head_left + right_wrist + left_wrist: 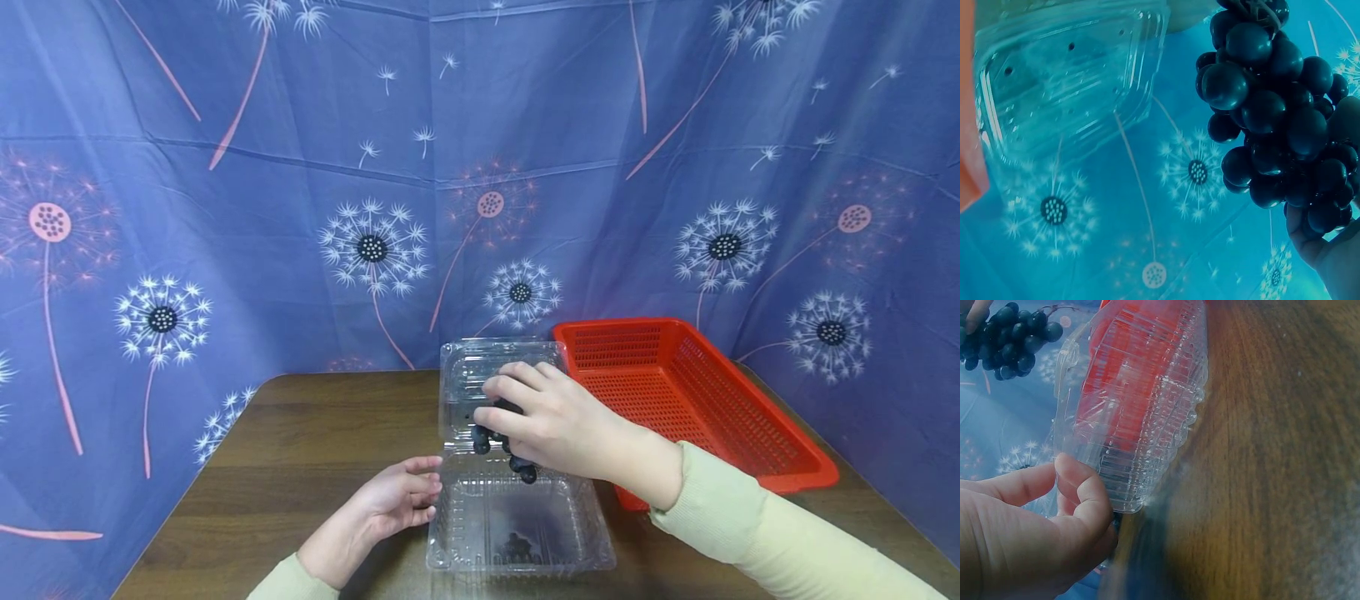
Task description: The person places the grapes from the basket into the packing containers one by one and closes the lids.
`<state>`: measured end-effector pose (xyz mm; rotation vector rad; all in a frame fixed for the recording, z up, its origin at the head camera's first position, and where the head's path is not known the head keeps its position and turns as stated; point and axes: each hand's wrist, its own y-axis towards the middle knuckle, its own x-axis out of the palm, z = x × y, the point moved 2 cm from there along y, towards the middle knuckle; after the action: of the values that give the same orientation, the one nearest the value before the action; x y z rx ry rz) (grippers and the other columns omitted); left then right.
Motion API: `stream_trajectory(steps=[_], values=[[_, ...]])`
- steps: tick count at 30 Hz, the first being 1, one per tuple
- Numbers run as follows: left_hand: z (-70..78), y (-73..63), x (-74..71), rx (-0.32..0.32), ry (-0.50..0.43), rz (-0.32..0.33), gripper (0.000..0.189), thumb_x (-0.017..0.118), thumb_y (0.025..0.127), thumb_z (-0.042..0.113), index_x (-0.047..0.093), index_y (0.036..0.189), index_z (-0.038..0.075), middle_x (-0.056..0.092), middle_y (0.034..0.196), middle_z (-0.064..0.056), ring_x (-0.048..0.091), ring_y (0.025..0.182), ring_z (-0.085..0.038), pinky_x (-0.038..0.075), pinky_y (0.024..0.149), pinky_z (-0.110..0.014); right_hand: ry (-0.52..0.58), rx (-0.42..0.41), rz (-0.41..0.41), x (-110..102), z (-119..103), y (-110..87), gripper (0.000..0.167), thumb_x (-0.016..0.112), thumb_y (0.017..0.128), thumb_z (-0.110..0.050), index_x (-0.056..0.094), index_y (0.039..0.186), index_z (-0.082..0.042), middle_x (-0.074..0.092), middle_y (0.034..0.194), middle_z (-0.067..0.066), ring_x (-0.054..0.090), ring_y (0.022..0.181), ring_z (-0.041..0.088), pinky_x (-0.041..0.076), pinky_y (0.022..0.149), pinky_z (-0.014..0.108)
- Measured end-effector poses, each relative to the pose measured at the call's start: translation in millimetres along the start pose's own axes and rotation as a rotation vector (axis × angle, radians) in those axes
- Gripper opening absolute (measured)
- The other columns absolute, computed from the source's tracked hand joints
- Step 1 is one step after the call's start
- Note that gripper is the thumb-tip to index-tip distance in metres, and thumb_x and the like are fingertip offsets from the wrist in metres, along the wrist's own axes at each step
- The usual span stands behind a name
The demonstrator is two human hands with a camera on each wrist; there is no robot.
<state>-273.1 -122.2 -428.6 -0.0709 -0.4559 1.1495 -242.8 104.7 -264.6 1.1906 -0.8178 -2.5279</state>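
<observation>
A bunch of dark grapes (1266,112) hangs from my right hand (551,417), whose fingers curl over it from above. In the head view most of the grapes are hidden under that hand, over the hinge side of a clear plastic clamshell box (442,533). The box's lid (459,367) lies folded back behind its base. At the left edge of the base is my left hand (397,500). In the left wrist view its thumb and a finger pinch the box's rim (1063,419) near a corner. A dark patch shows on the base's floor.
A red plastic basket (787,442) with slotted walls stands to the right, beside the clamshell. Everything rests on a brown wooden table (315,433). Behind hangs a blue cloth (285,275) printed with dandelions, which meets the table's back edge.
</observation>
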Motion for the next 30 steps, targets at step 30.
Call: stream_trajectory(steps=[30], values=[[1.0, -0.7, -0.6, -0.007, -0.011, -0.001, 0.049, 0.055, 0.086, -0.003, 0.035, 0.131, -0.001, 0.046, 0.094, -0.001, 0.052, 0.073, -0.008, 0.047, 0.067, -0.022, 0.097, -0.007, -0.173, 15, -31, -34.7, 0.050, 0.072, 0.062, -0.016, 0.056, 0.109, -0.023, 0.056, 0.106, -0.002, 0.053, 0.096, 0.018, 0.044, 0.066, 0.029]])
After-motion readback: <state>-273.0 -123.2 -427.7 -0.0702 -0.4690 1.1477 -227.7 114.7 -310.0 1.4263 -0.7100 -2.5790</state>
